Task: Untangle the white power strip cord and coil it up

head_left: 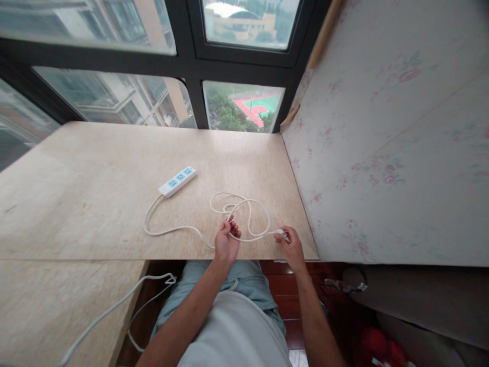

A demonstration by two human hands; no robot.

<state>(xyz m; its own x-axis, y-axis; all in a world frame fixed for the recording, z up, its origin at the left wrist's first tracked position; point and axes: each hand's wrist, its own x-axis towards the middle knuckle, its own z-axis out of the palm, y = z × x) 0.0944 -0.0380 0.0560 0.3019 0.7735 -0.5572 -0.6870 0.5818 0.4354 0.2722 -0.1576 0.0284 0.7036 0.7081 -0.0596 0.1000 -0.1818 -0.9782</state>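
Observation:
A white power strip [178, 181] with blue socket faces lies on the stone-look ledge, left of my hands. Its white cord [173, 229] curves toward me and passes by my left hand, then runs in loose loops to the right. My left hand [228, 240] is turned palm up at the ledge's front edge, its curled fingers closed around part of the cord. In my right hand [291, 243] is the white plug [281, 233] at the cord's end, pinched between thumb and fingers. Several loops lie on the ledge just beyond my hands.
A dark-framed window [244, 71] rises behind the ledge [114, 168]. On the right stands a floral-papered wall [382, 153]. Another white cable [110, 308] hangs over the lower ledge at left. Dark and red items lie on the floor at lower right.

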